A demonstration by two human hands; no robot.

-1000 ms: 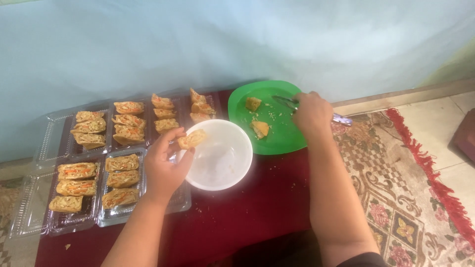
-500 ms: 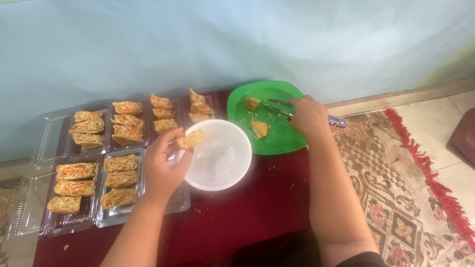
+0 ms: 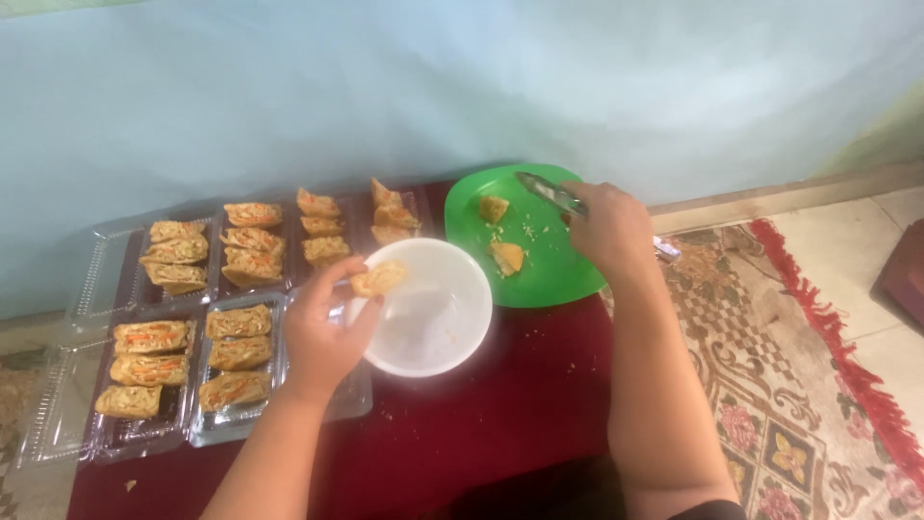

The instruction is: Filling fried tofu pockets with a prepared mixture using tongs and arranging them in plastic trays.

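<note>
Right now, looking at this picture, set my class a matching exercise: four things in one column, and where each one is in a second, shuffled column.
Things:
1. metal tongs
2. fried piece
3. white bowl
4. green plate

Places:
A. next to the wall, holding two pieces and crumbs
B. in the left hand, over the bowl's rim
C. in the right hand, over the plate
D. on the red cloth, between trays and plate

Pairs: 1-C, 2-B, 3-D, 4-A
</note>
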